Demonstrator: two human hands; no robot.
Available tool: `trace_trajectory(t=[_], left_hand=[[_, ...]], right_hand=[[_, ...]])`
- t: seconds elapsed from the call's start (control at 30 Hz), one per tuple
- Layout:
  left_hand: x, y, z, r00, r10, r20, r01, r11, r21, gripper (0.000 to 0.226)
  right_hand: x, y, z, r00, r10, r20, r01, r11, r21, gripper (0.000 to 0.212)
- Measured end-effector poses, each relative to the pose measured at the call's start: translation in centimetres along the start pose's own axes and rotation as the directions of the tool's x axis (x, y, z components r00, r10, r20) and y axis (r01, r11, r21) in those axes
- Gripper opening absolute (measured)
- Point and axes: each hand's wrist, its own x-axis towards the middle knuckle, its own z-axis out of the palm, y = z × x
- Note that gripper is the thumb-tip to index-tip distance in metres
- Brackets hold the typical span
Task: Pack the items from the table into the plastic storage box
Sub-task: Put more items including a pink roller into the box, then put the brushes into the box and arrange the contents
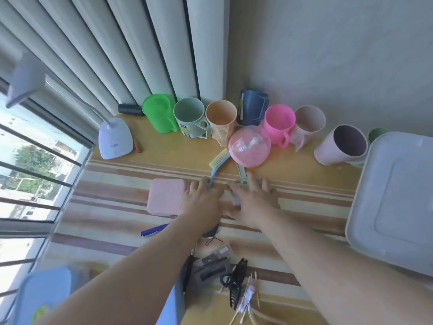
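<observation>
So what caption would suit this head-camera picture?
Both hands reach over a striped table toward a small brush, cups lining the wall.

A row of cups stands along the back of the table against the wall, with a lamp at its left end. A dome sits just before the cups, a brush beside it on the left. The box lid lies at the right edge, and a hair clip lies near the front.

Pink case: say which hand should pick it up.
Left. The left hand already lies against the pink case's right edge; the right hand is farther right, over a pale tool.
</observation>
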Motion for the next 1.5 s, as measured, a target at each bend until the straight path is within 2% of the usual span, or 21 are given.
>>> trace_trajectory(t=[0.2, 0.27, 0.33, 0.43, 0.53, 0.63, 0.7, 0.77, 0.87, 0.93, 1.0, 1.07, 1.17, 1.23, 1.33, 1.4, 1.5], left_hand=[[0.9, 0.5, 0.4, 0.996, -0.043, 0.072, 0.049, 0.995, -0.087, 0.039], [0.3, 0.7, 0.2, 0.996, -0.059, 0.066, 0.066, 0.992, -0.110, 0.033], [-0.6, 0.8, 0.0, 0.996, -0.079, 0.038, 0.084, 0.983, -0.163, 0.030], [-2.4, 0.7, -0.7, 0.995, -0.095, -0.007, 0.091, 0.972, -0.219, 0.026], [-5.5, 1.0, -1.3, 0.998, -0.051, -0.043, 0.041, 0.975, -0.217, 0.029], [-9.2, 2.7, -2.1, 0.990, 0.017, -0.138, -0.046, 0.977, -0.209, 0.021], [-11.6, 4.6, -2.8, 0.982, 0.020, -0.185, -0.059, 0.977, -0.206, 0.023], [-13.9, 7.2, -3.8, 0.974, 0.013, -0.226, -0.076, 0.959, -0.274, 0.038], [-17.4, 12.3, -5.7, 0.958, 0.023, -0.287, -0.143, 0.903, -0.405, 0.060], [-19.5, 16.7, -6.5, 0.946, 0.069, -0.317, -0.203, 0.887, -0.415, 0.061], [-21.0, 21.4, -6.7, 0.930, 0.120, -0.348, -0.276, 0.853, -0.444, 0.058], [-22.3, 26.1, -6.2, 0.905, 0.183, -0.383, -0.357, 0.817, -0.453, 0.057], [-24.0, 32.3, -5.2, 0.869, 0.286, -0.405, -0.452, 0.792, -0.410, 0.057], [-24.7, 35.6, -4.2, 0.849, 0.362, -0.386, -0.501, 0.785, -0.364, 0.055], [-25.7, 39.1, -2.1, 0.836, 0.432, -0.339, -0.529, 0.800, -0.284, 0.052], [-26.5, 40.6, -0.9, 0.854, 0.432, -0.291, -0.504, 0.826, -0.251, 0.053], [-27.7, 41.5, 0.3, 0.887, 0.411, -0.209, -0.454, 0.858, -0.240, 0.056]], right_hand=[[-2.6, 2.0, 2.6, 0.966, -0.136, -0.218, 0.122, 0.990, -0.076, 0.026], [-3.9, 3.0, 3.5, 0.945, -0.144, -0.293, 0.117, 0.987, -0.105, 0.015], [-5.2, 3.4, 3.9, 0.951, -0.086, -0.297, 0.053, 0.992, -0.117, 0.025], [-6.9, 3.6, 3.4, 0.981, -0.010, -0.192, -0.013, 0.993, -0.114, 0.039], [-8.9, 3.7, 2.3, 0.990, -0.022, -0.142, 0.010, 0.996, -0.086, 0.036], [-11.5, 4.1, 0.3, 0.968, -0.094, -0.234, 0.107, 0.993, 0.042, 0.011], [-14.2, 4.9, -1.5, 0.934, -0.146, -0.325, 0.188, 0.977, 0.101, 0.010], [-17.8, 6.3, -3.3, 0.888, -0.173, -0.426, 0.257, 0.955, 0.147, 0.016], [-25.2, 9.8, -6.4, 0.815, -0.104, -0.570, 0.306, 0.912, 0.272, 0.016], [-30.7, 13.5, -8.1, 0.759, -0.020, -0.651, 0.333, 0.871, 0.361, 0.011], [-35.6, 18.1, -9.1, 0.733, 0.095, -0.674, 0.314, 0.831, 0.459, 0.006], [-39.7, 23.1, -8.7, 0.760, 0.231, -0.607, 0.226, 0.782, 0.581, 0.006], [-43.3, 29.2, -4.8, 0.827, 0.401, -0.393, 0.004, 0.695, 0.719, 0.006], [-43.9, 31.2, -1.1, 0.857, 0.429, -0.284, -0.100, 0.680, 0.726, 0.006], [-43.4, 32.0, 2.8, 0.904, 0.400, -0.150, -0.126, 0.587, 0.800, 0.022], [-42.5, 32.1, 4.9, 0.909, 0.411, -0.071, -0.145, 0.472, 0.870, 0.032], [-40.9, 31.7, 7.8, 0.903, 0.412, 0.123, -0.211, 0.175, 0.962, 0.032]])
